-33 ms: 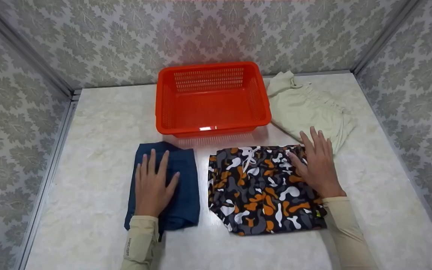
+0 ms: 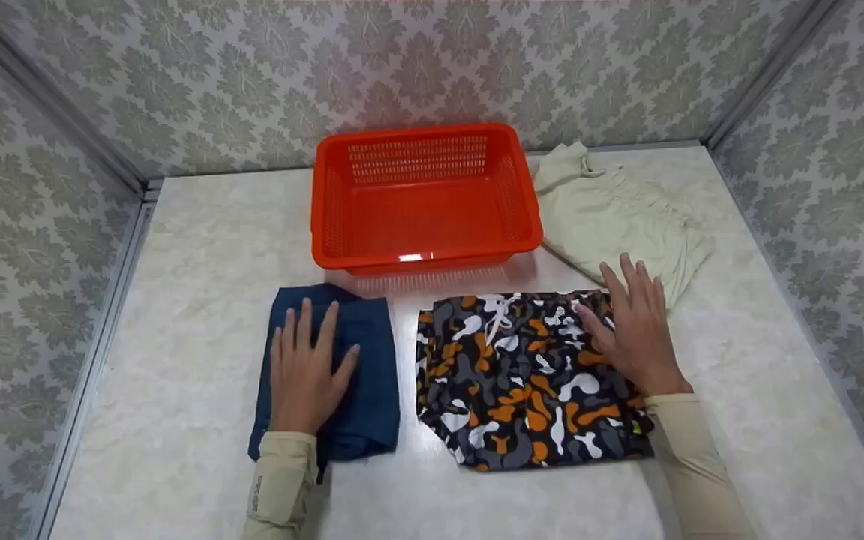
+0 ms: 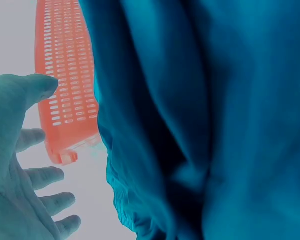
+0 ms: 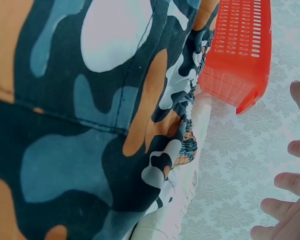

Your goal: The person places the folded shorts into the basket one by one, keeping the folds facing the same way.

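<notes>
In the head view my left hand (image 2: 304, 382) is over a folded dark blue garment (image 2: 372, 390), fingers straight and spread. The left wrist view shows a gap between those fingers (image 3: 45, 177) and the blue cloth (image 3: 250, 125). My right hand (image 2: 638, 337) is over the right side of folded patterned shorts (image 2: 507, 405), black with orange, grey and white blobs and a white drawstring. Its fingers are spread too, apart from the patterned cloth (image 4: 70, 165) in the right wrist view. Neither hand holds anything.
A red plastic basket (image 2: 327, 264) with slotted sides stands behind the two garments, nothing inside it. To its right a rumpled cream garment (image 2: 597, 214) with a gathered waistband lies on the white table (image 2: 192, 300). Patterned wall panels (image 2: 417, 60) enclose the back and sides.
</notes>
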{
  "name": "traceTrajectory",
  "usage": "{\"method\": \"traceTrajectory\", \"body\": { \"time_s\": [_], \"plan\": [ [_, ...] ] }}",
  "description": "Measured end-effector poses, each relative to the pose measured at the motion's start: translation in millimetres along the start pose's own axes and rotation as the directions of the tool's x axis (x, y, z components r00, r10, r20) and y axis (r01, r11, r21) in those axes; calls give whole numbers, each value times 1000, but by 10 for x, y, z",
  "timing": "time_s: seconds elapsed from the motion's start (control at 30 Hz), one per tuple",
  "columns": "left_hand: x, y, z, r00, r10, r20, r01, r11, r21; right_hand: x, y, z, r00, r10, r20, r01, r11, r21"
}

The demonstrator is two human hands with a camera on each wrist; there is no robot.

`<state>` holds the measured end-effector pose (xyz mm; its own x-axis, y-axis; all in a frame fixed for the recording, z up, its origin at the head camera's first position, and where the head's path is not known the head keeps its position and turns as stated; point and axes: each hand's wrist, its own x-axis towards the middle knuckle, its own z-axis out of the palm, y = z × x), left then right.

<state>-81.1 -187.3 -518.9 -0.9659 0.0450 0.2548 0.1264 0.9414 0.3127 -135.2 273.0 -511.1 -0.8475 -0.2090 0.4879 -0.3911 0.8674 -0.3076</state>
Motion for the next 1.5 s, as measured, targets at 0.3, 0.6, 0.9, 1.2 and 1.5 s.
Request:
{"method": "traceTrajectory", "body": {
  "time_s": [0.3,0.6,0.9,1.2,1.5],
  "plan": [
    [-5,179,61,1000,15,21,-15,1000,-17,-25,-6,6,1000,-8,5,8,1000,11],
    [-41,604,236,981,11,193,54,943,-329,-156,-34,89,991,35,128,-41,998,43],
    [-79,923,367,925,-60,374,281,771,-571,-341,-163,196,890,174,421,-169,984,-49],
    [-22,1098,497,835,-182,519,541,438,-718,-384,-187,264,830,223,511,-220,973,-66],
    [123,1308,586,764,-213,609,639,377,-671,-352,-243,305,811,226,539,-232,971,-59]
  ]
}}
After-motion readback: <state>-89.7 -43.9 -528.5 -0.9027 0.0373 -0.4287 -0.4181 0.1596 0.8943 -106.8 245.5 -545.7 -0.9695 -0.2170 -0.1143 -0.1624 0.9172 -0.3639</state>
